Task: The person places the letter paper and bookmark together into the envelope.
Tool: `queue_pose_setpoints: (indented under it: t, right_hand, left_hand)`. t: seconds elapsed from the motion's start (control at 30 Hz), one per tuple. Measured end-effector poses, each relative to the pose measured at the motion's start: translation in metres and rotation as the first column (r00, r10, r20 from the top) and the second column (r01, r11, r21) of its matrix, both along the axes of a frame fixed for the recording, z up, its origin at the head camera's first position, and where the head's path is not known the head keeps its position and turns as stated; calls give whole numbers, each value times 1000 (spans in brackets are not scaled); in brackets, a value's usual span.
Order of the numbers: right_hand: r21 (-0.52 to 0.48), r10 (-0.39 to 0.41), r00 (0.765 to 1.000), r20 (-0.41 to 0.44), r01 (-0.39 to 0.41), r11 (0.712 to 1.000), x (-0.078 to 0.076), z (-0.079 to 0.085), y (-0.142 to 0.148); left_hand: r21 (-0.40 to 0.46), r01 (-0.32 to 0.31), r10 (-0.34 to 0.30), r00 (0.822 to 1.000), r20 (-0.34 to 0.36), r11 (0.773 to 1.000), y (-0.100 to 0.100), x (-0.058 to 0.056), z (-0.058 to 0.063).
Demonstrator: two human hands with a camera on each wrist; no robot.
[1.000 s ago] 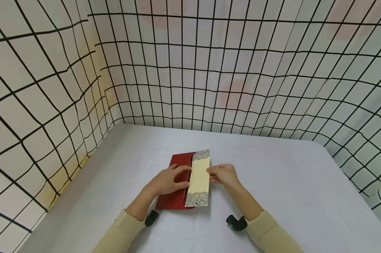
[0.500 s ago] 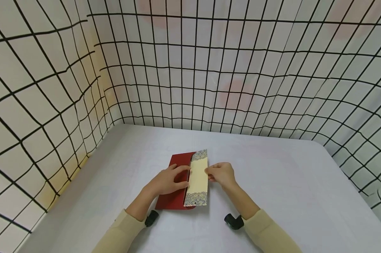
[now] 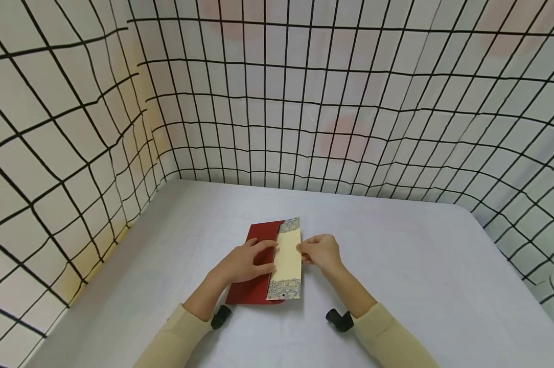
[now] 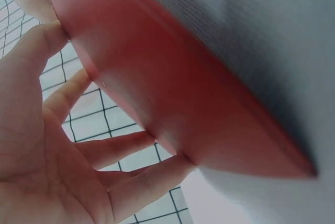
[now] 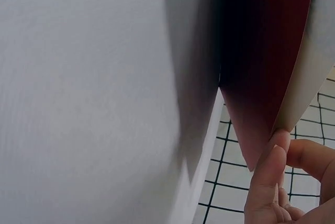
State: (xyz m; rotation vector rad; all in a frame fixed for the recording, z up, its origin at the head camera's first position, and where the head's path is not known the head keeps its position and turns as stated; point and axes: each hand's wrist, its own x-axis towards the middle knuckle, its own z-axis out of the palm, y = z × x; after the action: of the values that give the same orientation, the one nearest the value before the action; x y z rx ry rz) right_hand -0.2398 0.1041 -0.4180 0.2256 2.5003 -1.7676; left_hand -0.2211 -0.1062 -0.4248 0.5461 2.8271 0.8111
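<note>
A red paper envelope [image 3: 250,293] lies on the white table. A cream card [image 3: 286,260] with patterned blue-grey ends sticks out along its right side; the rest of the card is hidden. My left hand [image 3: 242,263] rests on the envelope with fingers spread, fingertips at the border with the card. In the left wrist view these fingers [image 4: 123,148] press on the red surface [image 4: 152,72]. At the card's right edge, my right hand [image 3: 323,250] pinches it between thumb and finger. The right wrist view shows the pale card [image 5: 306,75] bowed beside dark red paper [image 5: 256,77].
The white-covered table [image 3: 396,266] stretches around both arms. Beyond it rises a white wall with a black grid [image 3: 277,97], continuing on the left and right sides. A black wrist-worn piece [image 3: 339,320] sits by the right cuff, another [image 3: 220,317] by the left.
My right hand has shifted slightly left with the card, so a narrower strip of it shows beside the envelope. The left hand has stayed in place.
</note>
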Motion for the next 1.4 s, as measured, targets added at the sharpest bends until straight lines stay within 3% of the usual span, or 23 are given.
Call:
queue_pose_setpoints:
  t: [0.23,0.5,1.1,1.4]
  right_hand:
    - [59,-9,1000,3,9,998,-4,0,4]
    - [51,9,1000,14,-10,999,-4,-1,-1]
    - [-137,86,985,147,-66,988,-4,-7,-17]
    - [-168,111,980,165,-83,982,-4,-10,-24]
  left_hand:
    - [-6,4,-4,1000,1,1000,0,0,1]
    - [4,-8,8,1000,4,1000,-1,1,3]
    - [4,15,-15,1000,-18,1000,-1,2,1]
    - [5,39,-39,998,-43,999,-1,2,1]
